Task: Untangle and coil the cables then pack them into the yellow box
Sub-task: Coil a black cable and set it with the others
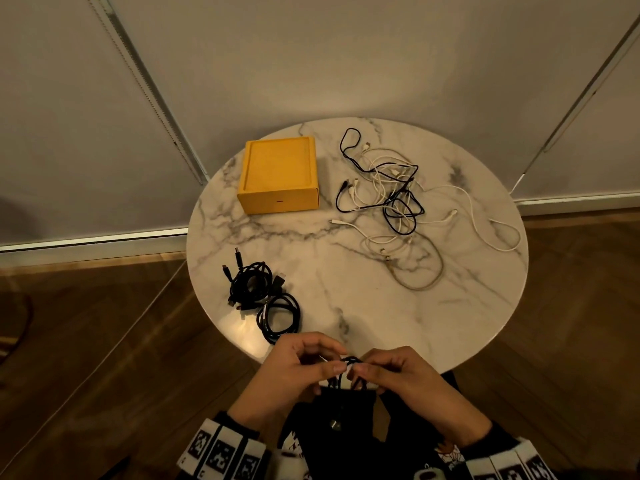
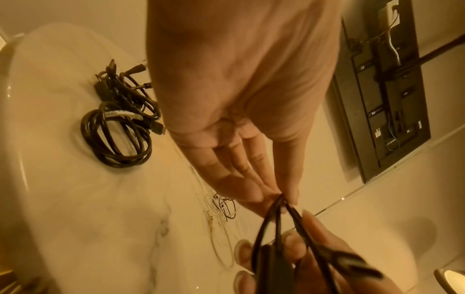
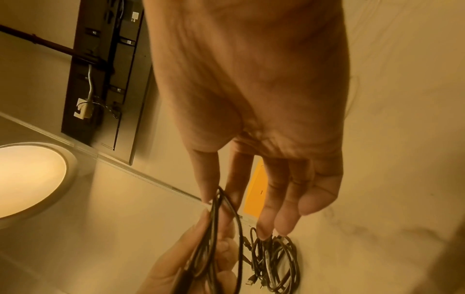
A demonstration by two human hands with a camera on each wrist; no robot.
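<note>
Both hands work at the near edge of the round marble table [image 1: 346, 306]. My left hand [image 1: 330, 358] and right hand [image 1: 363, 370] each pinch the same black cable [image 1: 351, 360], which is gathered in small loops between them and hangs below. In the left wrist view the left fingertips [image 2: 292, 197] pinch the top of the loops [image 2: 266, 224]. In the right wrist view the right thumb and forefinger hold the strands [image 3: 236, 218]. The yellow box [image 1: 278, 174] stands shut at the back left. Two coiled black cables [image 1: 263, 296] lie at the front left.
A loose tangle of black and white cables [image 1: 391, 199] spreads over the right half of the table, and one white strand [image 1: 498, 237] reaches the right rim. Grey wall panels stand behind, with wooden floor [image 1: 104, 358] around the table.
</note>
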